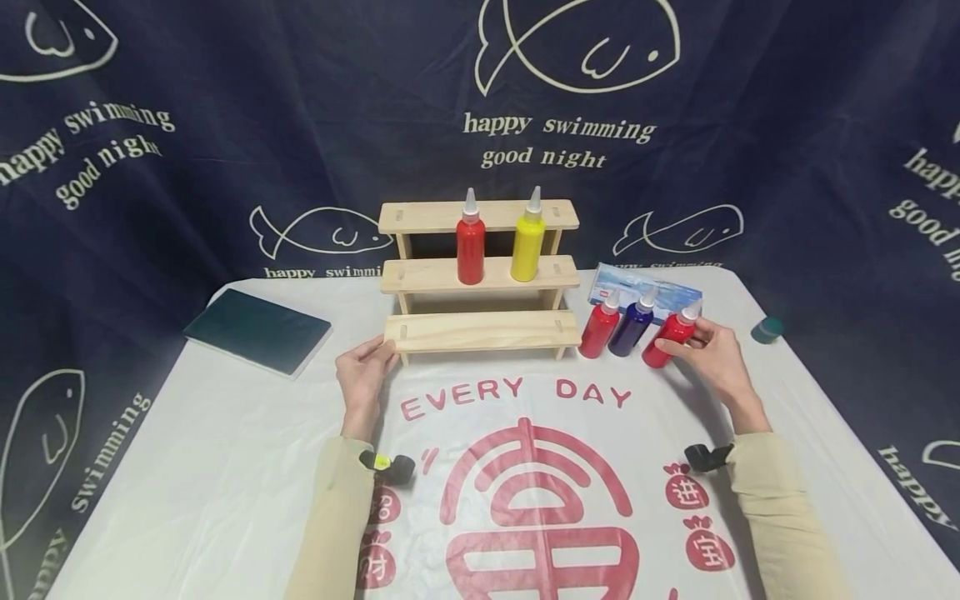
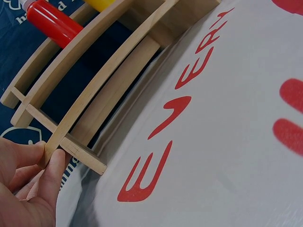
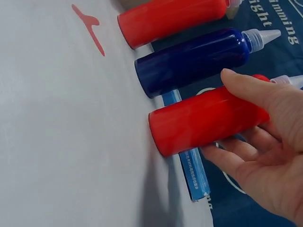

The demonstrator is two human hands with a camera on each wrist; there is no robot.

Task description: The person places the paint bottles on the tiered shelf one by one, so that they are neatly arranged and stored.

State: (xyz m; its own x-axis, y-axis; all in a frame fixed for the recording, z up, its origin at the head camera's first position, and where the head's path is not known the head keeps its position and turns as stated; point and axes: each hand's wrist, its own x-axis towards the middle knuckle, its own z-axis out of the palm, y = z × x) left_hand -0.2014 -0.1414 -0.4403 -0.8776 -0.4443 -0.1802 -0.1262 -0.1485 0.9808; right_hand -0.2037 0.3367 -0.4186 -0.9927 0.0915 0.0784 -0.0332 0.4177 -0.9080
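A three-tier wooden shelf [image 1: 480, 333] stands at the back of the table. My left hand [image 1: 363, 379] pinches the left end of its lowest board between thumb and fingers, as the left wrist view [image 2: 33, 184] also shows. On the middle tier stand a red bottle [image 1: 470, 250] and a yellow bottle [image 1: 528, 248], both with pointed caps. My right hand [image 1: 712, 354] grips another red bottle [image 3: 203, 120] with thumb and fingers round it. Just left of that are a dark blue bottle [image 1: 632, 328] and a third red bottle [image 1: 599, 330], upright on the table.
Behind the right-hand bottles lies a flat blue box [image 1: 615, 282]. A dark green lid or jar [image 1: 767, 330] sits at the right table edge, and a dark green book [image 1: 258, 329] lies at the left. A dark curtain [image 1: 322, 125] hangs behind the white printed tablecloth [image 1: 225, 467].
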